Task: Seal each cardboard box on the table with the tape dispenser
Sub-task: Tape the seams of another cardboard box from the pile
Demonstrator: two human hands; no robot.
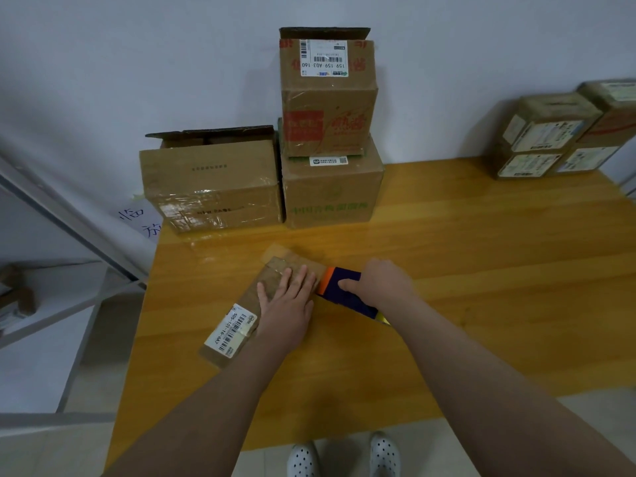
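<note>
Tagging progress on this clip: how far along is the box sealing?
Done: the four boxes at far right look closed, though they are blurred. In hand: the left hand presses flat on the small box, and the right hand grips the tape dispenser at its edge. Left: the back-left box and the top stacked box have flaps up.

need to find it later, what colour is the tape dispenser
The dispenser is dark blue with an orange front; head view.
</note>
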